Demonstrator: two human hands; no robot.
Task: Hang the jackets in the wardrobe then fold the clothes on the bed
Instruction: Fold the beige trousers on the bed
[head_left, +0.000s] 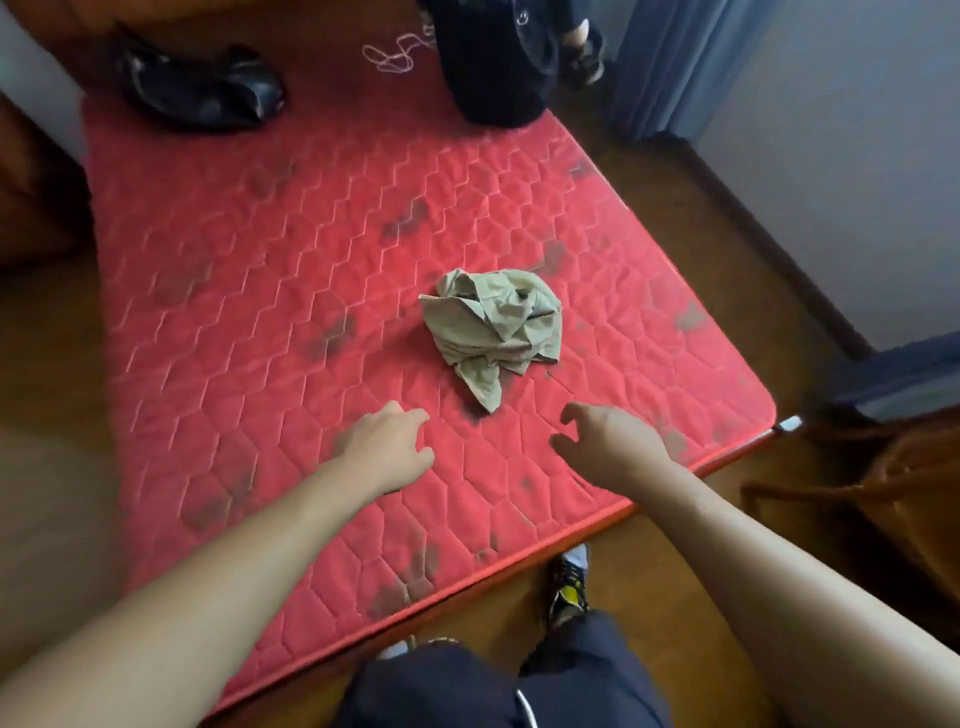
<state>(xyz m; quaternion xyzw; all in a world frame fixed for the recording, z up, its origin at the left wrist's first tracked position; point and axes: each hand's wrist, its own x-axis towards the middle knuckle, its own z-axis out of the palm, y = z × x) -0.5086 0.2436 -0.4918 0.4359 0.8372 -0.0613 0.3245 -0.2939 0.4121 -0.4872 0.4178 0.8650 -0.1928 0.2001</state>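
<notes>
My dark trousers (467, 686) are at the near edge of the red mattress (249, 291). Over it my left hand (387, 441) and right hand (608, 436) reach out, fingers loosely curled, holding nothing. The crumpled beige garment (493, 332) lies just beyond them, untouched, mid-mattress.

open: mattress (260, 312) around garment (493, 332) | obstacle: black bag (197, 88), far corner
</notes>
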